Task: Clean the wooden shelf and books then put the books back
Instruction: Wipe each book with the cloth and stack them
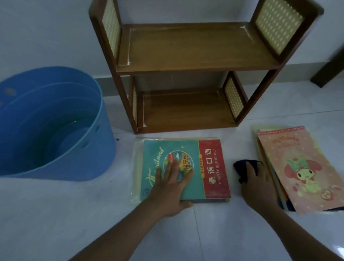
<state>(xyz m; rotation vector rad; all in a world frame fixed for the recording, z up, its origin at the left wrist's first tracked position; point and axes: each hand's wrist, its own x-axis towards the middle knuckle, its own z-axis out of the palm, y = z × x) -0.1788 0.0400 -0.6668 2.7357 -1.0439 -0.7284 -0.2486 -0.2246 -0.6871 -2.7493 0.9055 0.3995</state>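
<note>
Books are off the wooden shelf (195, 55) and lie on the pale tiled floor (72, 225) in two stacks just in front of it; both tiers stand empty. Judged from this, unloading is complete, while wiping of the books appears under way and restocking has not begun. Whether the shelf boards have already been wiped cannot be told, though pale residue shows along their corners and edges.

The left hand (170, 188) lies flat and open, palm down, on the teal and red phrasebook (191, 169) topping the left stack, thumb hooked at its near edge; it presses rather than grips. The right hand (255, 183) is closed over a dark blue cloth (241, 166) on the floor between the stacks, touching the left edge of the right stack, which is topped by a pink cartoon-character book (304, 169).

The shelf is dark-stained wood with a glossy finish, a boxy two-tier frame with cream woven-pattern side panels. Covers are thin, flat and slick-looking; some lower items appear sleeved in clear plastic. The cloth is soft and bunched. A blue plastic tub (47, 125), rounded, smooth-walled and pierced with holes near the rim, stands left of the shelf; its contents are unclear.
</note>
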